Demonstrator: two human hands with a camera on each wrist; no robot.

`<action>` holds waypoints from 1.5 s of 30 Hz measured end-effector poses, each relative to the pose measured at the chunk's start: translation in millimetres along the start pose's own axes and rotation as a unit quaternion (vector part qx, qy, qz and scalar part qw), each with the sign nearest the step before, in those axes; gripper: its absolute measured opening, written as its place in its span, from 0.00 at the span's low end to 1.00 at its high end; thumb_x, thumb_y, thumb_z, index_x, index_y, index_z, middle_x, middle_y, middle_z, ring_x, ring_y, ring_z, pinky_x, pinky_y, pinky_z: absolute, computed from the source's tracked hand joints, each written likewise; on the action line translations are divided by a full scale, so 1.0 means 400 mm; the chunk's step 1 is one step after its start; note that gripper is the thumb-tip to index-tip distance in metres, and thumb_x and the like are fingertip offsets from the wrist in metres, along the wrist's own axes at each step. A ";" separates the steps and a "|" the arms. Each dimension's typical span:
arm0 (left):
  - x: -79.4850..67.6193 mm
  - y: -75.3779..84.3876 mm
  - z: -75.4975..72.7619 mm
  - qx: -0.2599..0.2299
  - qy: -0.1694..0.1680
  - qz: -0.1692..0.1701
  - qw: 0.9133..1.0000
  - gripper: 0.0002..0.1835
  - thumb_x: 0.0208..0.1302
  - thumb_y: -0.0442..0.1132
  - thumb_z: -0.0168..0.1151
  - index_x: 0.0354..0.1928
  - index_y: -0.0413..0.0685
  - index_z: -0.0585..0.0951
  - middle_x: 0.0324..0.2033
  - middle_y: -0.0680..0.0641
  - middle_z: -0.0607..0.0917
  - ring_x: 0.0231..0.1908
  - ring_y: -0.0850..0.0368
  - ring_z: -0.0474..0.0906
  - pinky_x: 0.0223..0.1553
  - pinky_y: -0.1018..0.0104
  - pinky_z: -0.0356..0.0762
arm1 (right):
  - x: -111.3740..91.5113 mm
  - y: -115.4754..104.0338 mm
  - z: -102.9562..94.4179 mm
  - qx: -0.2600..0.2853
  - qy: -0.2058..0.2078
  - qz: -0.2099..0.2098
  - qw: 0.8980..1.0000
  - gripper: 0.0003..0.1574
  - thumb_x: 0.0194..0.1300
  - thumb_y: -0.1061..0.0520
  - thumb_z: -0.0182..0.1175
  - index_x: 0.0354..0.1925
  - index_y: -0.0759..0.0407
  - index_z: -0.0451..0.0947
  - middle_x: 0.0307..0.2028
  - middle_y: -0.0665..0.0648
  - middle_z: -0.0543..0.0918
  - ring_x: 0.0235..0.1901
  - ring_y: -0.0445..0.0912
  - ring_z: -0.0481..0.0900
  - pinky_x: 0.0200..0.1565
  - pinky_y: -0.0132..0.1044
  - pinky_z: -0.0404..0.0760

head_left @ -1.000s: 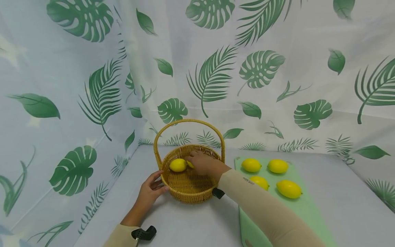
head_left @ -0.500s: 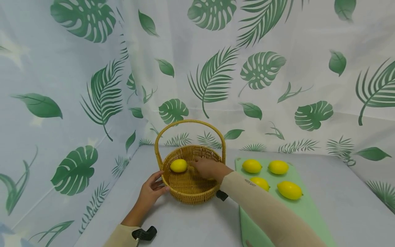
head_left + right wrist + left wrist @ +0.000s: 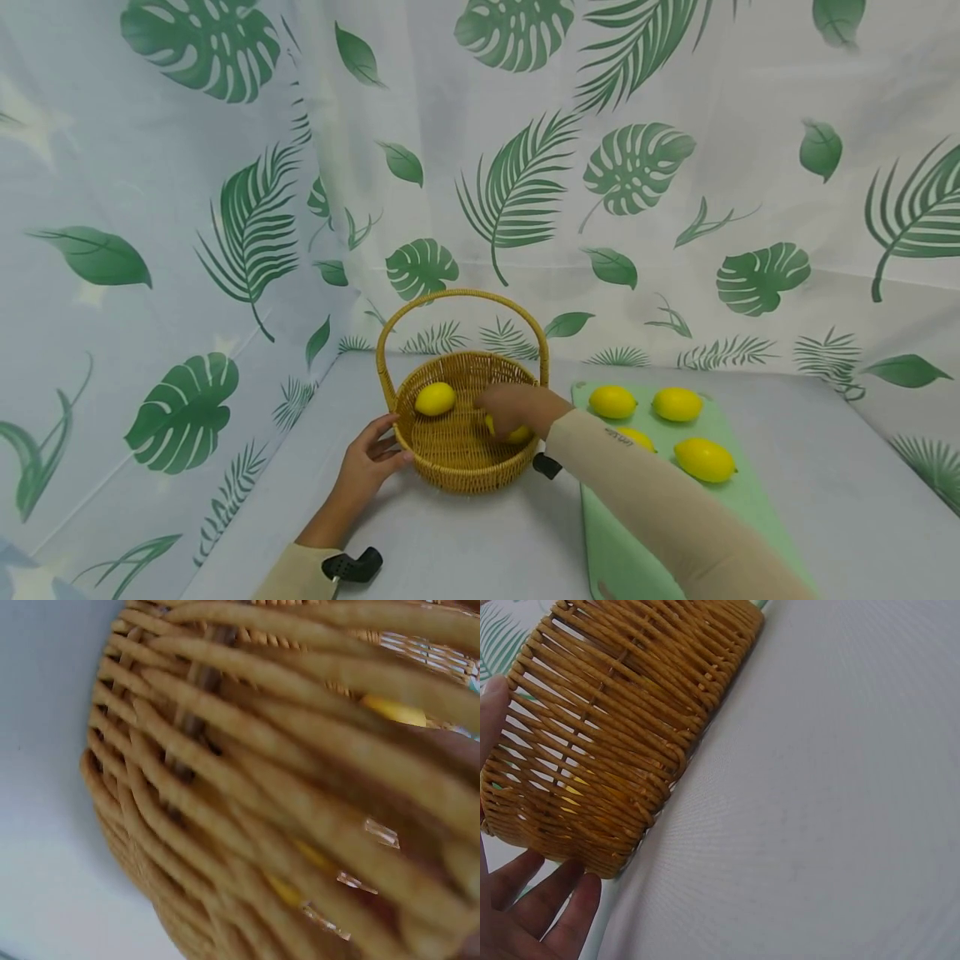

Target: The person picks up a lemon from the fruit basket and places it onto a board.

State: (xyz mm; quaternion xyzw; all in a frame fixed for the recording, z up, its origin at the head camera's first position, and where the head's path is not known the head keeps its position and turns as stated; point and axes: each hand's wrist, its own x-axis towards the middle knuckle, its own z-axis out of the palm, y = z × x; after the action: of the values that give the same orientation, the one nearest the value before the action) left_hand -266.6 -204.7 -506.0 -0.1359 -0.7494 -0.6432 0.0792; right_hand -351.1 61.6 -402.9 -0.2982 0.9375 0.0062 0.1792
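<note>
A round wicker basket [image 3: 468,481] with a tall arched handle stands on the grey-white table. My left hand [image 3: 365,462] holds its left side; the left wrist view has the fingertips [image 3: 585,892] against the woven wall. Inside, one lemon [image 3: 435,399] lies at the left. At the basket's right, my right hand [image 3: 521,406] is curled over a second lemon [image 3: 504,431], partly covering it. The thumb is hidden. Through the weave in the right wrist view, yellow patches show beside the blurred hand.
To the right lies a light green board [image 3: 720,517] with several lemons on it, including one at the front right [image 3: 705,460]. My right sleeve [image 3: 652,492] crosses the board and partly hides another lemon [image 3: 637,437]. A leaf-printed curtain [image 3: 675,275] stands behind.
My right hand has moved from beside the left lemon towards the basket's right side, where more of a lemon now shows under it. The left hand and basket stay in place.
</note>
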 end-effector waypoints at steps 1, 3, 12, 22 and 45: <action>0.000 0.000 0.000 0.001 0.000 0.001 1.000 0.38 0.56 0.34 0.73 0.68 0.40 0.67 0.67 0.35 0.66 0.57 0.38 0.74 0.47 0.64 0.80 | -0.003 0.003 -0.003 0.001 -0.003 0.003 1.000 0.38 0.59 0.57 0.70 0.66 0.49 0.71 0.58 0.48 0.76 0.58 0.45 0.71 0.60 0.42 0.71; 0.001 0.001 0.000 0.002 0.002 0.000 1.000 0.38 0.56 0.35 0.73 0.68 0.39 0.67 0.67 0.35 0.66 0.57 0.38 0.74 0.47 0.64 0.80 | -0.009 0.007 -0.007 0.006 -0.008 0.011 1.000 0.39 0.57 0.60 0.70 0.66 0.48 0.71 0.58 0.48 0.76 0.55 0.45 0.72 0.58 0.43 0.73; -0.001 0.003 0.001 -0.009 -0.002 -0.005 1.000 0.38 0.57 0.34 0.72 0.68 0.39 0.67 0.67 0.35 0.66 0.57 0.38 0.74 0.47 0.64 0.80 | -0.003 0.026 -0.001 0.002 -0.003 0.041 0.999 0.43 0.54 0.52 0.74 0.66 0.47 0.69 0.54 0.53 0.73 0.46 0.46 0.71 0.52 0.43 0.75; -0.006 -0.001 0.003 -0.012 -0.006 -0.006 1.000 0.38 0.57 0.33 0.72 0.69 0.39 0.66 0.67 0.34 0.66 0.57 0.36 0.73 0.48 0.64 0.79 | 0.003 0.033 0.017 -0.007 0.020 0.002 1.000 0.38 0.55 0.49 0.73 0.63 0.45 0.72 0.57 0.55 0.70 0.48 0.46 0.72 0.54 0.43 0.74; -0.007 0.035 0.005 -0.028 -0.014 -0.014 0.999 0.38 0.57 0.30 0.71 0.69 0.35 0.65 0.67 0.31 0.64 0.58 0.33 0.71 0.48 0.65 0.80 | -0.137 0.017 -0.018 -0.082 0.137 -0.103 0.982 0.33 0.59 0.48 0.69 0.61 0.46 0.70 0.48 0.49 0.65 0.48 0.45 0.67 0.49 0.38 0.74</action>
State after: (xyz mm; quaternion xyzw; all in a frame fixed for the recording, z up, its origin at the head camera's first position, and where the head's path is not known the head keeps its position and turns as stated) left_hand -259.5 -201.1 -493.8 -0.1361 -0.7339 -0.6631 0.0558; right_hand -315.8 96.8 -378.0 -0.4049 0.9137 0.0241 0.0238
